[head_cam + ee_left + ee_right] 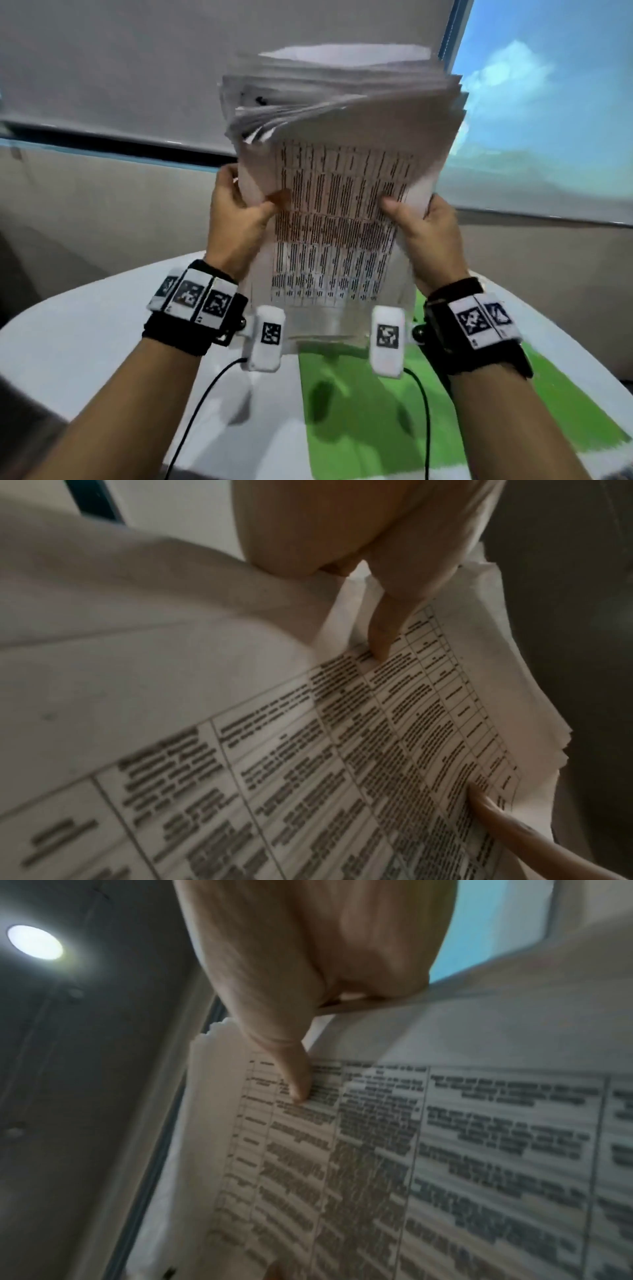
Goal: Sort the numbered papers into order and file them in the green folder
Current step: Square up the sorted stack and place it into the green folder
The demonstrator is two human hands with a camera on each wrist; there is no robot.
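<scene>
Held upright above the folder (376,404): papers (342,219), thick, floppy, top sheets fanning (likely to slide apart). Left hand (236,219) and right hand (428,229) pinching the side edges, thumbs on the printed face. Best gripped low, both edges.

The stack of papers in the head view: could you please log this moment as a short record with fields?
stack of papers: held up above the table, top sheets curling over, edges uneven
front sheet: printed table of text, too blurred to read
left hand: grips the stack's left edge, thumb on the front sheet
right hand: grips the stack's right edge, thumb on the front sheet
green folder: lies flat on the white table, below the stack
filing: not yet done
</scene>
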